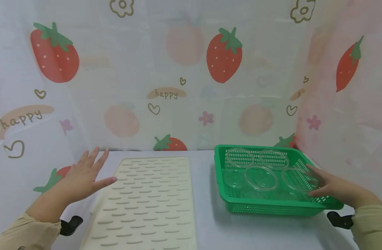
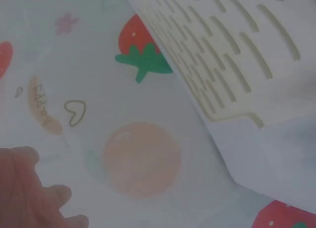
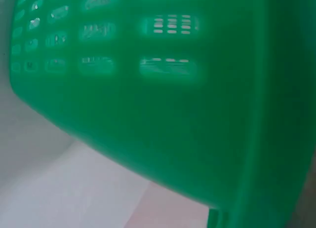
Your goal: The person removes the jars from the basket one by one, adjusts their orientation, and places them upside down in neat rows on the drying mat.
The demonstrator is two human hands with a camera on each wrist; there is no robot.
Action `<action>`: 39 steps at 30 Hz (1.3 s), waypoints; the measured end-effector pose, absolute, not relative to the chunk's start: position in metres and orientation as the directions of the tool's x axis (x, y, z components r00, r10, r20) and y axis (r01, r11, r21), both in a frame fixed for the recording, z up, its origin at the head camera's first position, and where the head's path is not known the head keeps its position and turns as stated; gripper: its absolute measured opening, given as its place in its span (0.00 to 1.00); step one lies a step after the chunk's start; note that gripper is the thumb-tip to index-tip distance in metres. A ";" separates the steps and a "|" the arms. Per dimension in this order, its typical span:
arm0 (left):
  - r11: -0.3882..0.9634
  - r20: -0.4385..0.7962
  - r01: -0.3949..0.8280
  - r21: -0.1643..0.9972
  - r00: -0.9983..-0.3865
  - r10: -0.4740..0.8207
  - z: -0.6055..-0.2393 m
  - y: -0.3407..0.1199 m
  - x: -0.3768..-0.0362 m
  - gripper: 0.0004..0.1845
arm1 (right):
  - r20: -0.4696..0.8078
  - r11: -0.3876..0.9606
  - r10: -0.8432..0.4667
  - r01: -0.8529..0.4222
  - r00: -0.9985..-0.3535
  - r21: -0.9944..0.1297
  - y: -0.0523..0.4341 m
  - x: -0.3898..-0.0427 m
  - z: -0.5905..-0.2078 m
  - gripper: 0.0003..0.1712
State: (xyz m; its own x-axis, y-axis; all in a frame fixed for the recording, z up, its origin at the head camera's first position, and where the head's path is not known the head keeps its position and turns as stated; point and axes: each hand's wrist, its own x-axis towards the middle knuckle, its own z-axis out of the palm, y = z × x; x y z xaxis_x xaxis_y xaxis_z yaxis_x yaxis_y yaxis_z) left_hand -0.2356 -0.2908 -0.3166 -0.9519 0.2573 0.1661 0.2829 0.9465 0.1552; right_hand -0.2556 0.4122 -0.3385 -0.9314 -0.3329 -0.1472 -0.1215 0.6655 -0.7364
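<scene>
My left hand (image 1: 81,180) hovers over the left side, fingers spread and thumb pointing right, holding nothing. Beside it lies an off-white board (image 1: 151,198) with rows of raised slots. Part of that hand (image 2: 24,193) and the board's corner (image 2: 232,90) appear in the left wrist view. On the right, my right hand (image 1: 338,185) reaches over the side of a green plastic basket (image 1: 272,205), fingers and thumb apart near a clear round container (image 1: 295,180). Whether it touches that container cannot be told. The basket's slotted wall (image 3: 148,104) fills most of the right wrist view.
Several other clear round containers (image 1: 261,178) stand in the basket. A white tabletop (image 1: 206,194) runs between board and basket. Behind and along both sides hangs a pale sheet (image 1: 191,76) printed with strawberries, hearts and flowers.
</scene>
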 end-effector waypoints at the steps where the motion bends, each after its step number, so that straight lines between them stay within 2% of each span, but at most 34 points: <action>1: 0.946 0.168 0.286 0.152 -0.951 0.261 -0.317 -0.291 -0.236 0.51 | -0.148 0.669 -0.335 -0.125 -0.931 -0.733 0.411 -0.256 -0.339 0.59; 16: 0.950 0.158 0.277 0.144 -0.954 0.254 -0.325 -0.289 -0.235 0.52 | -0.119 0.663 -0.359 -0.163 -0.926 -0.731 0.401 -0.256 -0.341 0.45; 30: 0.951 0.151 0.275 0.143 -0.955 0.254 -0.333 -0.292 -0.239 0.51 | -0.074 0.582 -0.440 -0.221 -0.895 -0.783 0.385 -0.257 -0.342 0.45; 39: 0.944 0.148 0.285 0.169 -0.954 0.262 -0.336 -0.291 -0.236 0.50 | -0.085 0.612 -0.422 -0.214 -0.903 -0.762 0.379 -0.261 -0.348 0.50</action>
State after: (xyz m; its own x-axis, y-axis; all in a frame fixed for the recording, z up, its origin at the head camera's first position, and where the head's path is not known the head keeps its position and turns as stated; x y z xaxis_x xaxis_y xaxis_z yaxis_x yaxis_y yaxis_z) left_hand -0.2364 -0.2906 -0.3355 -0.9538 0.2617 0.1477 0.2851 0.9435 0.1688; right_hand -0.2611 0.3793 -0.3482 -0.9028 -0.4215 -0.0850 -0.2140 0.6117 -0.7616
